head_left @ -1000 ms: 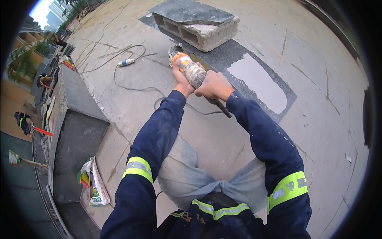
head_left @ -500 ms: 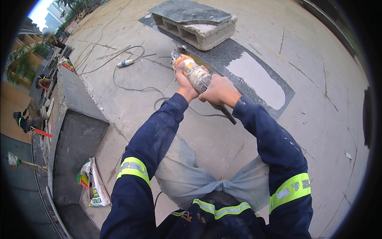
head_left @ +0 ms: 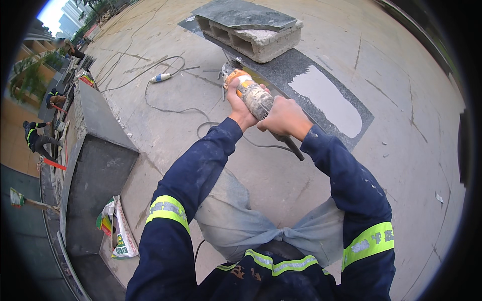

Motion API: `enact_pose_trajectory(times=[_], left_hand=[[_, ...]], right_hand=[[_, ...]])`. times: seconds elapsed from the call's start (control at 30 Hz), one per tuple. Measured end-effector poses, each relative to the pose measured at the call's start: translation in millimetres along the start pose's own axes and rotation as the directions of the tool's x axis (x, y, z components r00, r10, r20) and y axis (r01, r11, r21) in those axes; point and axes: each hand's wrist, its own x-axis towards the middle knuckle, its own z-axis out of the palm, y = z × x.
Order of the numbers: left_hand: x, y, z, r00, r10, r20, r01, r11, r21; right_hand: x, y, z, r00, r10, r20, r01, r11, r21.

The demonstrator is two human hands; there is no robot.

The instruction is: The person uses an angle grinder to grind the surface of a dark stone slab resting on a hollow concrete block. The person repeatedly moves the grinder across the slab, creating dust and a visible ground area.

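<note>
Both my hands hold a dusty orange and grey angle grinder (head_left: pixel 247 90). My left hand (head_left: pixel 241 108) wraps round its front part from the left, fingers curling beneath. My right hand (head_left: pixel 286 118) grips the rear body near the dark cord sleeve. The grinder's head is at the long edge of a dark grey stone slab (head_left: pixel 278 67), which lies on the ground; the slab hides where the disc is. A pale grey smooth patch (head_left: pixel 326 98) covers part of the slab. On its far end sits a hollow concrete block (head_left: pixel 268 44) with a broken dark stone piece (head_left: pixel 241 14) on top.
A grey cable with a blue-and-white connector (head_left: pixel 160 78) loops over the concrete floor (head_left: pixel 165 130) at left. A low dark stone-clad wall (head_left: pixel 100 185) runs along the left, with a printed bag (head_left: pixel 120 231) beside it. People (head_left: pixel 37 135) work beyond the wall.
The view has shifted slightly, so the grinder and slab sit a little further right. Both hands keep their hold. A person beyond the wall at left has straightened somewhat.
</note>
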Motion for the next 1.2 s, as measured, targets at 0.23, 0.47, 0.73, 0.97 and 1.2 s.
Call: enact_pose_trajectory(times=[0.23,0.47,0.73,0.97,1.2], left_hand=[[-8.3,-5.4,5.6,1.000,-0.013,-0.006,0.013,1.000,-0.012],[-14.9,-9.3,7.9,1.000,0.004,-0.007,-0.004,1.000,0.020],[-13.0,-7.5,2.7,0.999,0.000,0.051,0.001,1.000,-0.007],[-7.1,-0.8,1.0,0.998,-0.030,0.056,0.033,0.998,-0.047],[0.5,5.8,-1.8,0.999,-0.004,0.036,0.005,1.000,-0.030]], right_hand=[[-7.5,1.5,-0.7,1.000,-0.010,-0.012,0.010,1.000,-0.009],[-16.6,0.6,-1.2,0.999,-0.018,-0.028,0.017,1.000,-0.023],[-14.1,-2.4,-3.7,1.000,-0.019,-0.007,0.019,0.999,-0.030],[3.2,2.3,4.7,1.000,-0.026,-0.002,0.026,0.999,-0.032],[11.5,-2.1,5.3,0.999,-0.044,-0.029,0.044,0.999,-0.013]])
